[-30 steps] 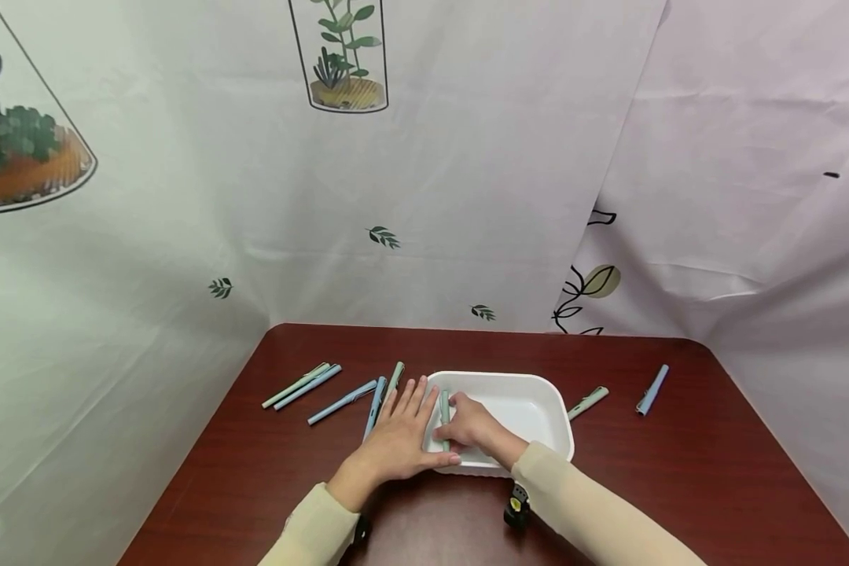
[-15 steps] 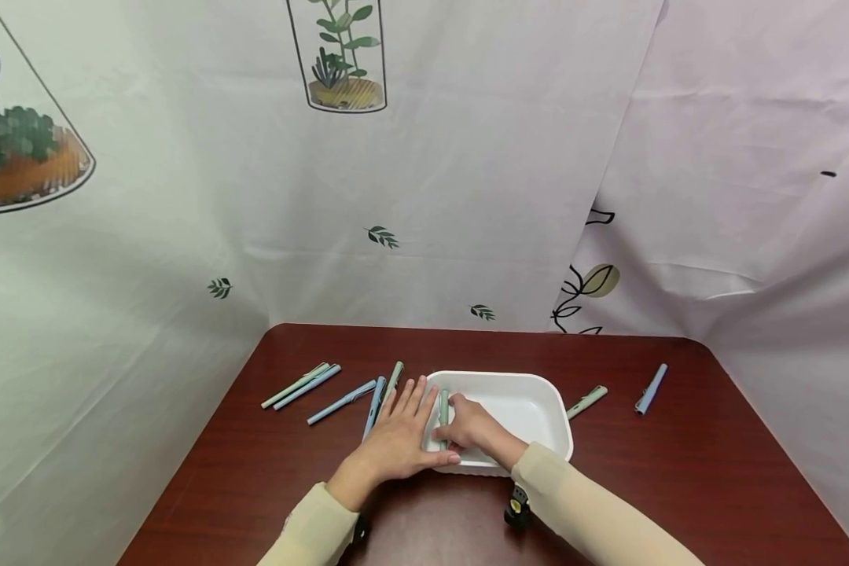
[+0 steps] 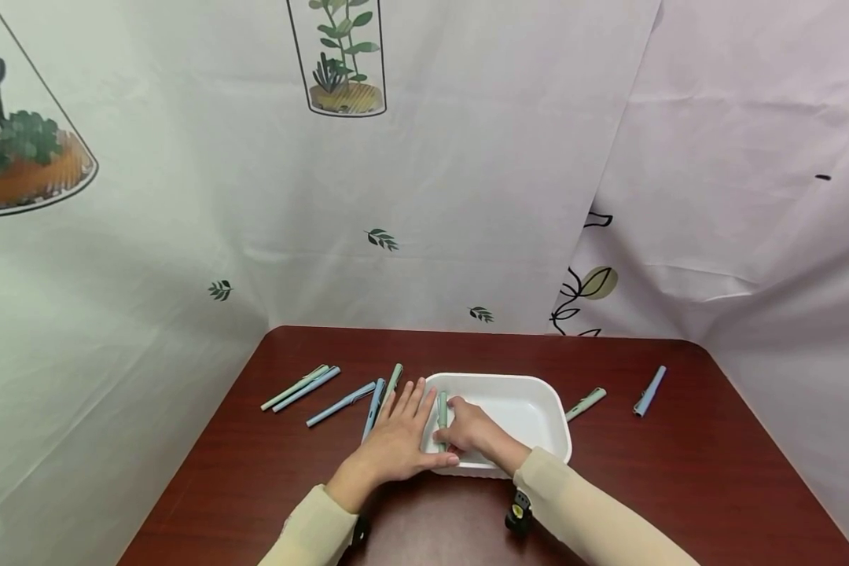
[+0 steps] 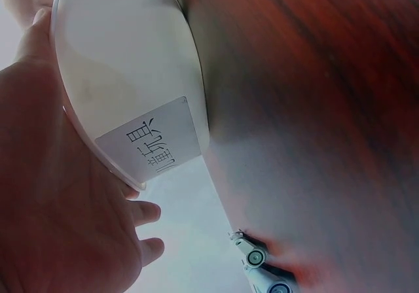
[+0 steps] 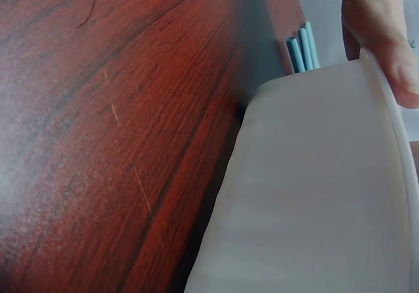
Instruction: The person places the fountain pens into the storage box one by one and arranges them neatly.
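Observation:
A white plastic tray (image 3: 531, 417) stands on the table. Inside it, along the left end, is a light green pen (image 3: 442, 405). My right hand (image 3: 474, 428) reaches into the tray and pinches this pen, with the thumb across its lower part. My left hand (image 3: 396, 444) lies over the tray's left rim, its fingers straight and spread, the thumb along the front rim. In the left wrist view, the left hand (image 4: 59, 195) is along the rim of the tray (image 4: 111, 51), which carries a label (image 4: 154, 139) with printed characters.
Left of the tray lie several blue and green pens, among them a blue pen (image 3: 339, 405) and a green pen (image 3: 293, 387). Right of it are another green pen (image 3: 586, 404) and a blue pen (image 3: 649, 391). A fabric backdrop (image 3: 467, 196) hangs behind the dark red table (image 3: 644, 487).

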The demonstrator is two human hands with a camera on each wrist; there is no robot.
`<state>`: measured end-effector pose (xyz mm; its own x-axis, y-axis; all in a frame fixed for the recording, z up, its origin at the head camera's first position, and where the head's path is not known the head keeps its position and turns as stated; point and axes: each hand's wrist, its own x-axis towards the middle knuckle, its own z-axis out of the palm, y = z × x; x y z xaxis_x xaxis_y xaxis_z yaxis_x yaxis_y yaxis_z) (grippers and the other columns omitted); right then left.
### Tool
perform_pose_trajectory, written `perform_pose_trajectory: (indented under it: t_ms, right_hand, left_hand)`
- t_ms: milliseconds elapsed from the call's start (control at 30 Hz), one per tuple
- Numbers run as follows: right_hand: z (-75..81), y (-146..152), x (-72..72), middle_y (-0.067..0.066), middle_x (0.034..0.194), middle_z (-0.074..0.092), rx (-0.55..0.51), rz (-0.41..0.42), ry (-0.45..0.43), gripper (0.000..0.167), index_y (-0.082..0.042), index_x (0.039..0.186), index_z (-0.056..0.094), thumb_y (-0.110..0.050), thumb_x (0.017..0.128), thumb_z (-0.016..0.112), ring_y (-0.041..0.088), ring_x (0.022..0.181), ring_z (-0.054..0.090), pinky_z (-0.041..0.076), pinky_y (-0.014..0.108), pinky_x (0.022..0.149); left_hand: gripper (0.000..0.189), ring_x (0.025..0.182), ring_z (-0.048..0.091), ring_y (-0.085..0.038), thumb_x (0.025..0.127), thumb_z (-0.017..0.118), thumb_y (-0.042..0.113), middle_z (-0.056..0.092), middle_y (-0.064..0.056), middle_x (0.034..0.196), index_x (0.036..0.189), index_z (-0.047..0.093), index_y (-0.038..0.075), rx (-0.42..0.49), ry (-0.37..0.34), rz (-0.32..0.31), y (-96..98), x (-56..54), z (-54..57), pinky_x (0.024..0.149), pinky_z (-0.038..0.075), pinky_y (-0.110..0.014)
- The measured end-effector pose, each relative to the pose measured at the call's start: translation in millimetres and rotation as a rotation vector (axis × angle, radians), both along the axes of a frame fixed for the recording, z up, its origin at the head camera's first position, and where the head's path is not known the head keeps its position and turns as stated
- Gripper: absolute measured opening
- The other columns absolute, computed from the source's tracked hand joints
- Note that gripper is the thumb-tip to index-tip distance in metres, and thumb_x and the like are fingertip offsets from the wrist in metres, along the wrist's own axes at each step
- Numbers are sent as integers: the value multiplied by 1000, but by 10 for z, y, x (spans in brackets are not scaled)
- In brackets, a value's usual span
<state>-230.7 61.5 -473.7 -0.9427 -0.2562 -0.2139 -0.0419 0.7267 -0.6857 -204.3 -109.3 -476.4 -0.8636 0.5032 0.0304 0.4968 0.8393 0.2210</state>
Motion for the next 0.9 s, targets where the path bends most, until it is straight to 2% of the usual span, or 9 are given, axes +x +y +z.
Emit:
perform_pose_trajectory:
  t_ms: [333,633,900]
  right_hand:
    - [-17,5,10,6,71,65,-96,-32,-72,68,12,142,42,-10,88,77,13,52,67,53,26,57]
    - [17,79,16,6,62,67,-92,-34,-54,68,11,142,42,-10,88,76,15,50,67,53,26,66]
    - [106,215,45,6,71,64,-82,-56,-42,67,9,142,44,-11,87,75,17,53,66,50,28,63]
  left_hand:
    - [112,156,9,-37,85,54,80,9,-18,169,162,19,6,20,-12,7,4,13,19,123,9,-60]
    - [113,155,12,-38,84,53,82,11,-18,169,162,21,6,17,2,12,6,6,9,123,11,-59]
    - [114,156,11,-37,84,51,84,9,-16,169,162,19,8,16,-2,14,-4,1,-4,123,10,-58]
